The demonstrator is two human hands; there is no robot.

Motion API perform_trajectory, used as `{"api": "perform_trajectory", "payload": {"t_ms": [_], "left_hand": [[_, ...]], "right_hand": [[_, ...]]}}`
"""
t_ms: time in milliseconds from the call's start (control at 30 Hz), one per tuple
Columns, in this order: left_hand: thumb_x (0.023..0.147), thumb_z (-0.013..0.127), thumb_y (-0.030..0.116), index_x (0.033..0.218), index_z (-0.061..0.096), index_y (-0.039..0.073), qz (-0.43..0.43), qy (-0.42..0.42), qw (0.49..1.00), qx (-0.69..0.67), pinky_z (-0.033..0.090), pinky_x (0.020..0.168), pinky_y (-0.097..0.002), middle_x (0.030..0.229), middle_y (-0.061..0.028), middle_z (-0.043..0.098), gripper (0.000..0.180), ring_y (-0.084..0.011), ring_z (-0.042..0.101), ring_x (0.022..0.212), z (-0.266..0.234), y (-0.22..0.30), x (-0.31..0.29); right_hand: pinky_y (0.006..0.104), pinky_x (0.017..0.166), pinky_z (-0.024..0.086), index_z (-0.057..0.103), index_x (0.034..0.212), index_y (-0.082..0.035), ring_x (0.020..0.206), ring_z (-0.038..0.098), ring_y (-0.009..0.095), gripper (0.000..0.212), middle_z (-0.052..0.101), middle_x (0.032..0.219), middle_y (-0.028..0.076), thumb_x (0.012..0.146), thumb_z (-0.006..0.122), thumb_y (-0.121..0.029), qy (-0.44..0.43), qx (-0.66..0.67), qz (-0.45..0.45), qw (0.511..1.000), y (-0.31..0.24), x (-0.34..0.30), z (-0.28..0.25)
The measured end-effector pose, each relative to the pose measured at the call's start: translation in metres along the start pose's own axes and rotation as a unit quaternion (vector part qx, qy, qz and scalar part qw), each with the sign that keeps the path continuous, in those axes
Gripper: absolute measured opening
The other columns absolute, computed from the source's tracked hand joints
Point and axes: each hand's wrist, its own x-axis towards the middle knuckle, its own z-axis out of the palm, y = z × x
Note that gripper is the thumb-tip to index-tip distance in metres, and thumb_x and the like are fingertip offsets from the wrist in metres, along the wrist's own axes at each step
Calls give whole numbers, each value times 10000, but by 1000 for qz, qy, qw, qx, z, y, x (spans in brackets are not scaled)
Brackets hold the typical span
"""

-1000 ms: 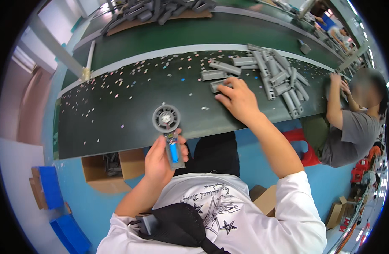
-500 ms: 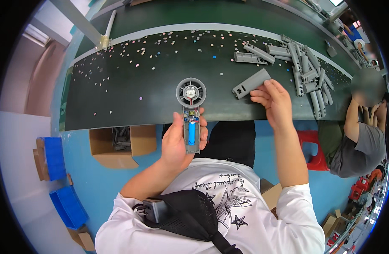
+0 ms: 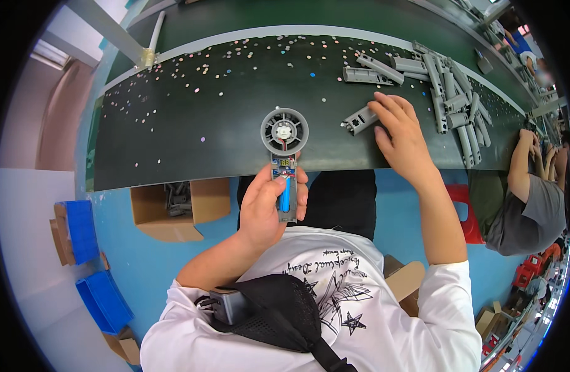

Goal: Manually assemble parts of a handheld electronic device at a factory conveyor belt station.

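My left hand is wrapped round the handle of a small grey handheld fan, its thumb on the blue battery. The handle's front is uncovered, so a circuit board with a small digit display shows above the battery; the round fan head points away from me. To the right, my right hand has its fingers over one end of a grey handle shell, with the thumb at its near side. That end of the shell is hidden under the fingers; cutouts show at its other end.
More grey handle shells lie piled at the right of the dark table. Small round discs are scattered along its far side. Below stand a cardboard box with grey parts and blue bins. Another person sits at the right.
My right hand has shifted its hold on the shell, its fingers now covering the far end. My left thumb has moved onto the battery, and the fan sits slightly further right.
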Motion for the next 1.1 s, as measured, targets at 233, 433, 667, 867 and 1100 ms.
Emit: {"api": "perform_trajectory", "payload": {"t_ms": [233,433,667,867,1100], "left_hand": [[1024,383,210,1264,427,-15,22,-37,998,42,534,852,-387,1144,-147,555,332,-214,619,961,0,-2,1],[1018,431,180,1301,376,3,38,-23,999,27,490,967,-422,1262,-149,505,338,-243,596,1088,6,-3,4],[1009,439,136,1442,273,35,55,-15,997,47,431,1024,-407,1331,-153,499,474,-246,530,1210,8,-14,10],[1012,431,122,1440,273,25,56,-29,996,66,412,1038,-391,1335,-154,505,467,-242,517,1226,11,-16,9],[1014,426,119,1437,267,10,65,-32,992,104,409,1042,-377,1334,-157,504,466,-244,523,1218,8,-18,8]], "right_hand": [[404,924,420,613,1121,-33,1109,503,305,312,599,1133,107,817,662,-84,-56,-29,38,997,-1,-7,-6],[362,850,473,598,1149,-10,983,591,316,351,600,1086,165,814,680,-75,71,218,125,965,-41,-39,-1],[273,663,474,616,1201,-4,787,574,183,453,522,1063,132,763,728,13,77,366,76,924,-113,-53,1],[266,566,461,620,1204,-25,648,551,143,461,524,1019,117,758,729,12,76,318,60,943,-114,-48,8],[271,534,455,615,1217,-52,600,530,137,482,526,1001,110,752,734,-9,71,283,55,955,-115,-49,11]]}}
